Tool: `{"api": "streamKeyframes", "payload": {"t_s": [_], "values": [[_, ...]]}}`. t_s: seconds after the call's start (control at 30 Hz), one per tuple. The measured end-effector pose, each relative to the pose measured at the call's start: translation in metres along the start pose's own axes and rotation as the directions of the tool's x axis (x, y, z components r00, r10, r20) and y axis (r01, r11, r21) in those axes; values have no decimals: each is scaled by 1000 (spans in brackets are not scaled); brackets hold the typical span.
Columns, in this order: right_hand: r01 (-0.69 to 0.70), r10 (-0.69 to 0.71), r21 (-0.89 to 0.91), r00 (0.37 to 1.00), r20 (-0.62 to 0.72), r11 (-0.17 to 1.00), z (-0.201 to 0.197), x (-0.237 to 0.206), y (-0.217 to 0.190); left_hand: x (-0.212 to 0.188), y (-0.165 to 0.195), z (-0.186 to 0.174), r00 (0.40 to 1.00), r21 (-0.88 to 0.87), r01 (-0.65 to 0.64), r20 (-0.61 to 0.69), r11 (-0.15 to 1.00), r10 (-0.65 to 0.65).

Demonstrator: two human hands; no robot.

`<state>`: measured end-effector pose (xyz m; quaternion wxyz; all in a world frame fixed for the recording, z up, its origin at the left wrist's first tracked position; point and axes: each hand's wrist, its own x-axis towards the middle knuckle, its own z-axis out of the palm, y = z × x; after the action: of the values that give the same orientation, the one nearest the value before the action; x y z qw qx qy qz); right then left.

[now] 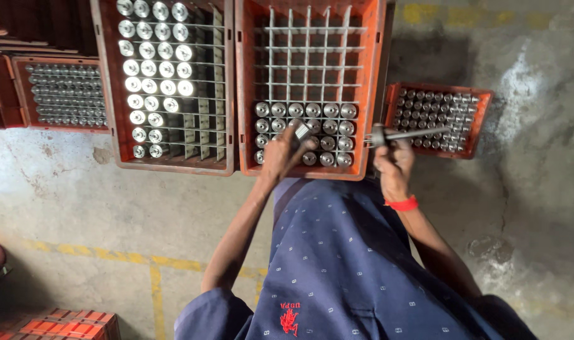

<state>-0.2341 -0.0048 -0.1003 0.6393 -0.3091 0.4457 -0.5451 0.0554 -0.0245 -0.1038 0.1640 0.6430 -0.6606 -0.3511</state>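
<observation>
From the head camera, the person stood over a row of orange plastic crates on the concrete floor [79,189], looking straight down. The left hand [279,154] was closed around a short silvery metal cylinder [301,131], holding it just above the near rows of the middle orange crate with a white divider grid [309,88]. That crate's near three rows were filled with upright shiny cylinders; its far cells stood empty. The right hand [393,160], with a red band [402,204] at the wrist, gripped a long grey metal rod-like tool [410,133] held level, pointing right over the small orange tray of dark metal pieces [438,119]. To the left sat a larger orange crate about half filled with bright round-topped cylinders [167,82], and beyond it another orange tray of small grey parts [63,94]. A yellow painted line [155,289] crossed the floor near the person's blue patterned shirt [356,264].

The step in hand looked like checking or seating one cylinder among the gridded cells. The next move would seem to call for lining the piece up squarely over a single cell.
</observation>
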Motion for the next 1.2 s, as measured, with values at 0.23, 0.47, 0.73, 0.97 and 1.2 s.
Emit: {"api": "streamKeyframes", "payload": {"t_s": [0.23,0.47,0.73,0.97,1.2], "values": [[-30,30,-8,996,-85,1000,4,5,-4,41,-64,-29,943,436,41,-315,899,110],[-80,77,-59,996,-51,995,33,-11,15,10,-75,-45,838,97,-115,-524,989,149],[-101,95,-64,991,-95,993,70,-18,32,-23,-168,-144,682,210,331,-727,920,-79],[-132,133,-116,991,3,984,108,-7,46,4,-194,-176,802,298,245,-597,923,-20],[-171,173,-127,985,5,977,103,-17,46,-46,-153,-202,582,34,-188,-801,982,139]]}}
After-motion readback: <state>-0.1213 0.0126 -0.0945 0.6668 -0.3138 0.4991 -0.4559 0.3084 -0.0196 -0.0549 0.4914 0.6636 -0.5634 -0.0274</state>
